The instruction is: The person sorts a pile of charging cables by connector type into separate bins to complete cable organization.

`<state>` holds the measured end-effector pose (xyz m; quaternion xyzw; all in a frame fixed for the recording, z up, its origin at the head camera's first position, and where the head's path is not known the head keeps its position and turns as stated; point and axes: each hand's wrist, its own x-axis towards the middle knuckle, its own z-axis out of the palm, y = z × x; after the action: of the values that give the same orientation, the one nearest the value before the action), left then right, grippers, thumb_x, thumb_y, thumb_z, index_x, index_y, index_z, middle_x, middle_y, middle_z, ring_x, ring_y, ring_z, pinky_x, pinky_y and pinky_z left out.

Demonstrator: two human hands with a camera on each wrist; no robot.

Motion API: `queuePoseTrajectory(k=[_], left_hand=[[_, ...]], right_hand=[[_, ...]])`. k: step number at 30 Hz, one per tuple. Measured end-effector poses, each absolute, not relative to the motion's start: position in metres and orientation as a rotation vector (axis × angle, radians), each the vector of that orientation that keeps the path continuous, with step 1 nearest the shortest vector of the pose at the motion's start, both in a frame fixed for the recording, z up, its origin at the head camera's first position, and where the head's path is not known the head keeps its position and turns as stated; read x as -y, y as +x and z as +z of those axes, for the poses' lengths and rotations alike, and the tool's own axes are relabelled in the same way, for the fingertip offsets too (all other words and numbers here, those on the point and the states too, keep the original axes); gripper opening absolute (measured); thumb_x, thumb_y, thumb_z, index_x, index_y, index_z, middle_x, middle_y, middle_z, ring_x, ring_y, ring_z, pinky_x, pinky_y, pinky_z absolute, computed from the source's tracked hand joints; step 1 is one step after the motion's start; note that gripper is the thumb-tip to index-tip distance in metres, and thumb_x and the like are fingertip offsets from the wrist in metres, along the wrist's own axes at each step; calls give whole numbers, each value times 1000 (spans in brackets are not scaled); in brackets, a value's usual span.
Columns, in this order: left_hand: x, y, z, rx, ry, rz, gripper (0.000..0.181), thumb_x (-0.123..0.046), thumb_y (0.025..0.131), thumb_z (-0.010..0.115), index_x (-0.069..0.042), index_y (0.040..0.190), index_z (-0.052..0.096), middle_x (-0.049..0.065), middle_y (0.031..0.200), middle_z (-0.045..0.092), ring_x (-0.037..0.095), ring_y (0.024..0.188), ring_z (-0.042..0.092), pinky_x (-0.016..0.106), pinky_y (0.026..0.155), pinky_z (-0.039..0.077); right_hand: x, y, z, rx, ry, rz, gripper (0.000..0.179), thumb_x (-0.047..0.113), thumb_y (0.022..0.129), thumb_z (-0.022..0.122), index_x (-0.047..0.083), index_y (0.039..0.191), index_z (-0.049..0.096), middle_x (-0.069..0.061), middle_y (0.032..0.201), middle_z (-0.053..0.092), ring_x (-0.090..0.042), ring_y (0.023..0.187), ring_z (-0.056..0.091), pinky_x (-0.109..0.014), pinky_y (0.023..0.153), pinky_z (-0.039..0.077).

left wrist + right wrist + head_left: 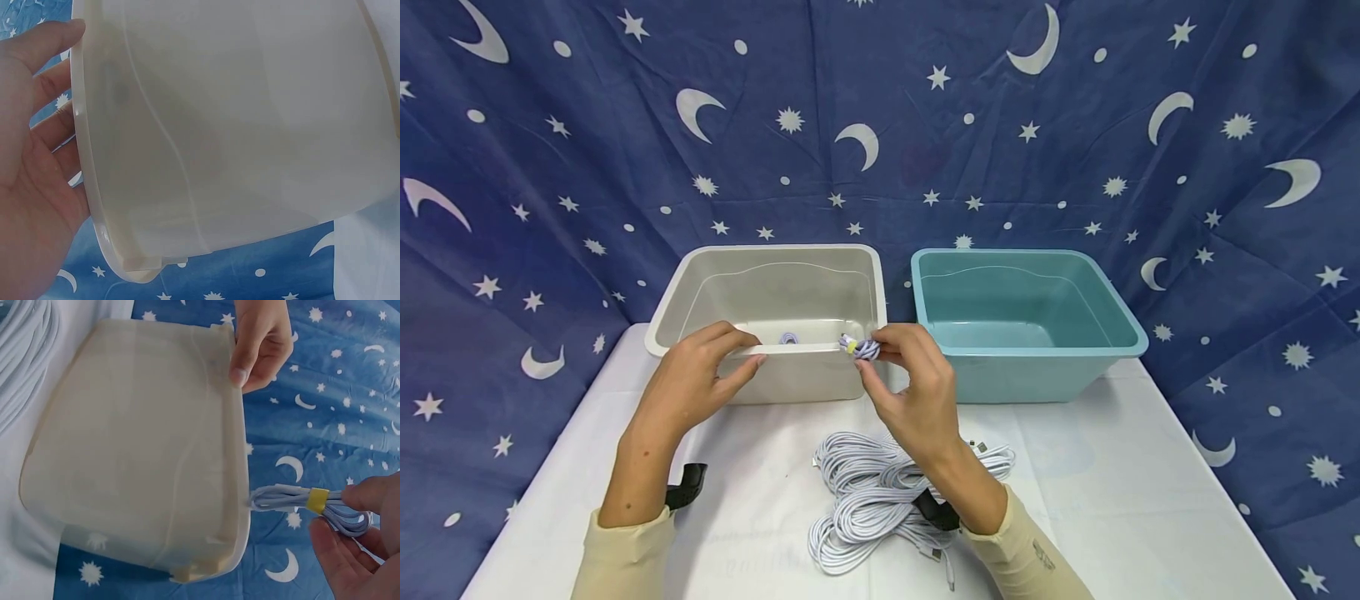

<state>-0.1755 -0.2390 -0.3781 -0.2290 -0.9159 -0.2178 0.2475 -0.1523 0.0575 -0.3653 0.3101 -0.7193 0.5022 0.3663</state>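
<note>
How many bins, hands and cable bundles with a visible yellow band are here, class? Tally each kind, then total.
Bins: 2 (beige bin, teal bin)
Hands: 2 (left hand, right hand)
Yellow-banded cable bundle: 1
Total: 5

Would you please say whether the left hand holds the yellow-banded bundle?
No, the right hand pinches the yellow-banded bundle, while the left hand holds the beige bin's rim.
</note>
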Motion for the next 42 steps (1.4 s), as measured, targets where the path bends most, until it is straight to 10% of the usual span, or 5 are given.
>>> queuePoseTrajectory(k=[20, 42], left_hand=[[238, -174, -378, 2510, -607, -594, 16, -29, 90, 76, -18, 101, 74, -6, 94, 65, 16, 86, 64, 40, 77, 51], [239, -175, -378, 2498, -612, -596, 15, -28, 89, 76, -18, 101, 74, -7, 95, 66, 15, 86, 64, 40, 76, 51]], right_hand=[[-54, -166, -356, 1755, 710, 1343, 31, -18, 75, 76, -11, 104, 66, -24, 100, 63, -34, 89, 68, -40, 80, 60], [-72, -177, -378, 1975, 685, 1159, 32, 5, 81, 79, 5, 112, 70, -4, 104, 68, -18, 92, 64, -36, 82, 56]])
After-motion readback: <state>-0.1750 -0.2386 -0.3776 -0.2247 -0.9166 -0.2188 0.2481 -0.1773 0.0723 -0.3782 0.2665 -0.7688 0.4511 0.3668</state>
